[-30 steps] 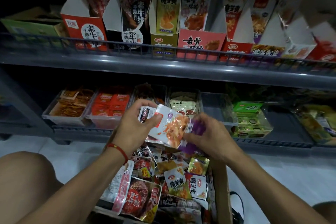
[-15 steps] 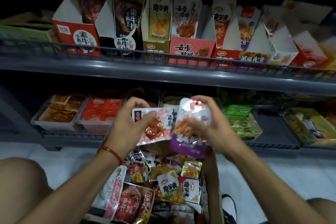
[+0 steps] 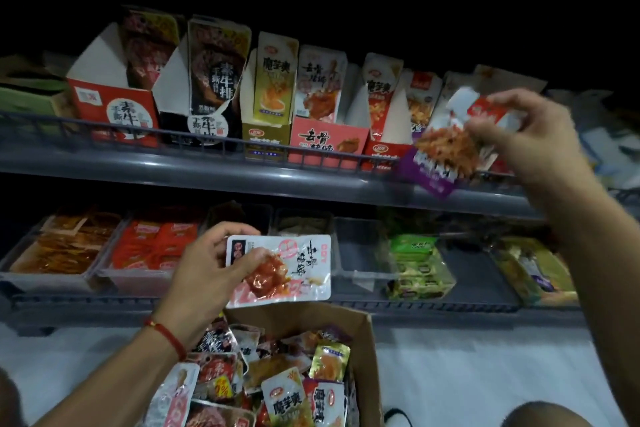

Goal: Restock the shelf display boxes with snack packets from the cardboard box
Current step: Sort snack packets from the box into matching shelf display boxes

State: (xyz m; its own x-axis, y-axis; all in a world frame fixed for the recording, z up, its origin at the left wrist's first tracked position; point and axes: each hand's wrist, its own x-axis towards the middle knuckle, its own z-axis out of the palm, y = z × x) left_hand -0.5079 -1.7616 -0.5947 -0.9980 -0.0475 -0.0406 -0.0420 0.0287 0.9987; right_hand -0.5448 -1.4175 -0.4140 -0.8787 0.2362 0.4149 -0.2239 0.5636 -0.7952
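Up at the top shelf [image 3: 277, 180], the right hand [image 3: 530, 146] has lifted its pinched purple-edged packet [image 3: 440, 156] away from the cardboard box [image 3: 367, 350], so it's probably next to get slotted. Left hand [image 3: 207, 274] keeps gripping the white packet [image 3: 294, 270] lower down.

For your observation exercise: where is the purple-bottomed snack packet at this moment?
In the head view, the purple-bottomed packet is at the right, held up by the right hand in front of the upper shelf rail, beside the red display boxes.
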